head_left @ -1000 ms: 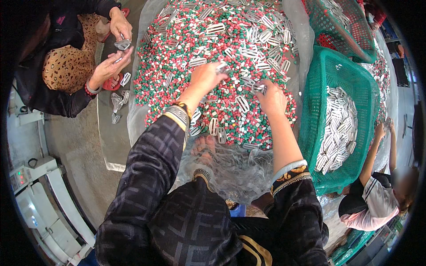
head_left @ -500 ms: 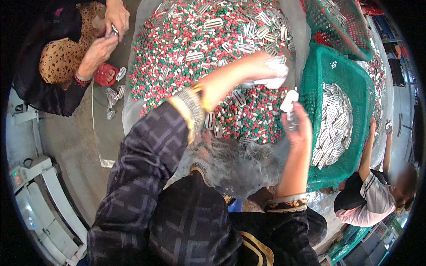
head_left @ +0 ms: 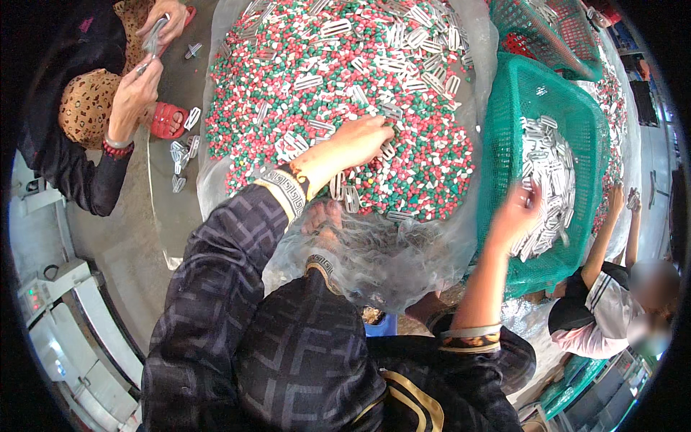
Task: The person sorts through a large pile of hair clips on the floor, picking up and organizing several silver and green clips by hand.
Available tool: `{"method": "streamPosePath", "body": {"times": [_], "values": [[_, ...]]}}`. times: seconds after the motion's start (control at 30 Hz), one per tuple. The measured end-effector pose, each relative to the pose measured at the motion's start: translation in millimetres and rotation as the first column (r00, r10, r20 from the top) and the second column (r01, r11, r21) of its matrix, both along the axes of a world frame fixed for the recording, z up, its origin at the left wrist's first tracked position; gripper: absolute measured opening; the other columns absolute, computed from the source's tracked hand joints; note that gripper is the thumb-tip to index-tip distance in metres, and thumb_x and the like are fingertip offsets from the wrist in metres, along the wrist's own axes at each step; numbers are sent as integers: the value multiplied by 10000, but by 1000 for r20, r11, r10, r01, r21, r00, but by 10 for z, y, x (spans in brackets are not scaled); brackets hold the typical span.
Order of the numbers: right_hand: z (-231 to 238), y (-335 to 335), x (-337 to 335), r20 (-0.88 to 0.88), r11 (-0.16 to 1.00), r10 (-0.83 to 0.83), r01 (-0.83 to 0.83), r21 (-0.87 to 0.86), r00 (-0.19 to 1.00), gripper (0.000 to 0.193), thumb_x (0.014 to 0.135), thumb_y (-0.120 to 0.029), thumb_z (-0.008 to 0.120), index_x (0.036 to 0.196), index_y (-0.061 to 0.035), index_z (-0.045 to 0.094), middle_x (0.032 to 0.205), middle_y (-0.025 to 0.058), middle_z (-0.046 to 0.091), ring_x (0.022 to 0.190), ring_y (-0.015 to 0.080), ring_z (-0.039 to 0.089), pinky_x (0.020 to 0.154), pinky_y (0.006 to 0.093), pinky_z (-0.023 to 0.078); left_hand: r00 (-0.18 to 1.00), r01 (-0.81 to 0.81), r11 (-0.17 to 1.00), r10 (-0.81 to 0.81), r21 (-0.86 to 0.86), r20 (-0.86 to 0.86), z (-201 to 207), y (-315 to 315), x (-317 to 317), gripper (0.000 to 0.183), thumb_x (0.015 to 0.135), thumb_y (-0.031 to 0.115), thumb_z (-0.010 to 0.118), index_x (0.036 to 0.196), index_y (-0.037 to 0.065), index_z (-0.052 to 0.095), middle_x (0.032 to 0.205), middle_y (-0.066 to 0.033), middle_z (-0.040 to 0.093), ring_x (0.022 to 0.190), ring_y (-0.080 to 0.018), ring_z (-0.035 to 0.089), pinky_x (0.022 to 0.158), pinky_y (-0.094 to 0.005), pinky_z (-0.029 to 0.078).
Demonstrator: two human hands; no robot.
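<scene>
My left hand (head_left: 366, 138) reaches into a heap of small red, green and white pellets (head_left: 288, 108). Its fingers are bent down among flat, oblong, silvery slotted pieces (head_left: 308, 82); what lies under the fingertips is partly hidden. Over the near left side of a green mesh basket (head_left: 497, 137) is my right hand (head_left: 515, 213), smeared by motion. Many of the same slotted pieces (head_left: 548, 194) are piled in that basket. Whether this hand holds anything does not show clearly.
Clear plastic sheeting (head_left: 403, 263) edges the heap. A second basket (head_left: 551, 43) stands beyond the green one. At the left, a co-worker's hands (head_left: 137, 90) hold a shiny piece, with loose slotted pieces (head_left: 180, 155) nearby. Another person (head_left: 597, 309) works at the right.
My right hand has moved from the heap's edge to over the basket; the white pieces it held are no longer visible in it. My left hand, which held several pieces, has moved left and down onto the heap.
</scene>
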State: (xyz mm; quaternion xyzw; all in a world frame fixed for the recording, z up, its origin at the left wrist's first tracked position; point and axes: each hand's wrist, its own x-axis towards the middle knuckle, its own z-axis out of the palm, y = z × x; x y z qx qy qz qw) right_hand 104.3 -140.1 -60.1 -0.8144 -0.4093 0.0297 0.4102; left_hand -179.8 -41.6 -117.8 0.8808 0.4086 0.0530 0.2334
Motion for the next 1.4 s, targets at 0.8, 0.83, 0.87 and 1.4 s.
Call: {"method": "streamPosePath", "body": {"times": [0.8,0.83,0.87,1.4], "values": [[-544,-429,-1939,-158,372,781,-653,-660,605,321,743,-235,696,925,-62,496,975,127,547,744,326,632,613,399,530,472,-857,496,864,-139,176,-141,-896,-1020,198,775,87,603,972,100,582,890,-128,603,790,-334,601,674,-419,486],[-553,-441,-1931,-150,354,799,-657,-666,583,316,748,-237,693,924,-61,498,969,124,545,750,319,633,612,394,532,462,-886,459,863,62,205,-187,-822,-1130,208,779,76,601,984,103,583,917,-137,584,804,-346,591,676,-427,483],[-544,-459,-1926,-162,410,772,-676,-612,614,266,743,-213,687,879,-61,517,942,129,544,734,332,624,606,408,519,483,-875,474,844,96,234,-327,-786,-1209,247,781,57,591,1022,109,580,967,-156,547,846,-360,577,695,-436,478],[-845,49,-926,-526,893,248,-402,-201,813,357,782,-20,594,1112,-44,461,883,122,561,793,211,566,750,339,450,893,-431,902,428,-11,136,-51,-249,-668,268,823,45,472,1054,83,603,966,-151,617,912,-315,598,779,-418,467]]}}
